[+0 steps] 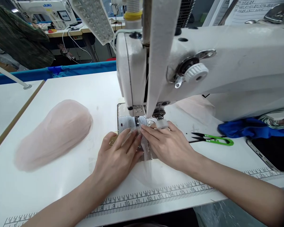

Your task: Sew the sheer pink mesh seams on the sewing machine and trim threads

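Observation:
A thin strip of sheer, whitish fabric (146, 149) lies beneath the presser foot (137, 121) of a white sewing machine (134, 72), its lower end spreading toward the table's front edge. From the left, my left hand (120, 153) holds the cloth down with bent fingers close together, fingertips just in front of the foot. My right hand (167, 143) presses the same fabric from the other side, index fingertip beside the needle area. The fingers partly cover the metal needle plate (123, 121) and the stitching spot.
A pale pink sheer fabric piece (56, 132) lies to the left, another (196, 107) behind the machine head. Green thread snips (217, 140), a blue cloth (248, 128) and a phone (272, 151) sit right. A printed ruler (151, 198) runs along the front edge.

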`<move>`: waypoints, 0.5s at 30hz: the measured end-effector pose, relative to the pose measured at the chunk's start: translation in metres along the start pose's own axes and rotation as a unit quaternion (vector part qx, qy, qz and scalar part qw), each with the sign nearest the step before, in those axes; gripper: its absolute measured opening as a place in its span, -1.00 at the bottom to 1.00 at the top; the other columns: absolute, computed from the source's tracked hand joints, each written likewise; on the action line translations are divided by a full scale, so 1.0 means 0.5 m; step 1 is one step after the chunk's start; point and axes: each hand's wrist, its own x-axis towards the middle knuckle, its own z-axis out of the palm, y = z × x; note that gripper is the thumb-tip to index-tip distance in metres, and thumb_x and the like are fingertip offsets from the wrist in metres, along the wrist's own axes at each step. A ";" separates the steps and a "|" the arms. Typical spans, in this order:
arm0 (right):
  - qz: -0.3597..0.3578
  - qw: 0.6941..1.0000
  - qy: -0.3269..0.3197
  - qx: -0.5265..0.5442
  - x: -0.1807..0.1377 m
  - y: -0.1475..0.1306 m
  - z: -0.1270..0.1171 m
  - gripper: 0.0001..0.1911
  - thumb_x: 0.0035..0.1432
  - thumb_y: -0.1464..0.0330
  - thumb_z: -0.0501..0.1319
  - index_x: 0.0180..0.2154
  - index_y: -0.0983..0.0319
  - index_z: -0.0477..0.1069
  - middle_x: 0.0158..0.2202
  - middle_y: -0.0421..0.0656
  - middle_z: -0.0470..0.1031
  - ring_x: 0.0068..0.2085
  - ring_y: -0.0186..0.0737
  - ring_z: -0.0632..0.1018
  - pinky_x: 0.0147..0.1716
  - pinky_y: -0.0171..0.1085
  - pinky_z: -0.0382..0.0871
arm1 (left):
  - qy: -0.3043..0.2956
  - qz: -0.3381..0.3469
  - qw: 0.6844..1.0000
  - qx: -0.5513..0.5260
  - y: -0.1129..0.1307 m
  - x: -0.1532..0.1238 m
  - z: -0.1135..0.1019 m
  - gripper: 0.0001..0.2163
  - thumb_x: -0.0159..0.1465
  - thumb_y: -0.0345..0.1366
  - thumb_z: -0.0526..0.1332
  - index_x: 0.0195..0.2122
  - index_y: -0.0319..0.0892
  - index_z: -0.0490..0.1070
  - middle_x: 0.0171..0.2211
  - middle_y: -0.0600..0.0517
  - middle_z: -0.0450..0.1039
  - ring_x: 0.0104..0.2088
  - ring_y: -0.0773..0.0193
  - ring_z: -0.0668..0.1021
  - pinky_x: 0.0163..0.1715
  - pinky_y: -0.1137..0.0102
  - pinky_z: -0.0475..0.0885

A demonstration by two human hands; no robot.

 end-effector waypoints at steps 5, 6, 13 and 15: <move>0.000 1.000 -0.002 0.004 0.009 0.013 0.003 -0.67 0.22 0.52 0.07 -0.01 0.38 0.45 -0.04 -0.03 0.55 -0.13 -0.11 0.47 -0.14 -0.14 0.22 | -0.008 -0.018 1.000 0.002 0.001 0.006 0.006 -0.69 0.37 -0.25 0.10 0.08 -0.20 0.40 0.02 -0.09 0.50 0.03 0.08 0.49 -0.05 0.15 0.19; 0.000 1.000 -0.004 0.003 0.011 0.014 0.003 -0.67 0.22 0.52 0.07 -0.02 0.37 0.46 -0.04 -0.03 0.55 -0.12 -0.10 0.47 -0.13 -0.13 0.21 | -0.008 -0.020 1.000 0.002 0.000 0.007 0.008 -0.69 0.36 -0.25 0.11 0.08 -0.21 0.40 0.02 -0.09 0.50 0.03 0.08 0.49 -0.05 0.14 0.18; 0.001 1.000 -0.003 0.003 0.014 0.019 0.011 -0.69 0.24 0.52 0.03 -0.09 0.33 0.49 -0.02 -0.06 0.54 -0.05 -0.09 0.46 -0.05 -0.09 0.20 | -0.006 -0.018 1.000 0.014 0.000 0.013 0.013 -0.69 0.38 -0.23 0.07 0.06 -0.23 0.41 0.00 -0.13 0.51 0.04 0.08 0.49 -0.04 0.13 0.18; 0.003 1.000 -0.010 0.002 0.014 0.020 0.012 -0.69 0.25 0.52 0.02 -0.08 0.31 0.48 -0.03 -0.07 0.55 -0.02 -0.09 0.45 -0.03 -0.08 0.20 | -0.003 -0.017 1.000 0.014 0.000 0.013 0.014 -0.69 0.38 -0.23 0.08 0.07 -0.24 0.41 0.00 -0.13 0.51 0.03 0.07 0.50 -0.05 0.12 0.18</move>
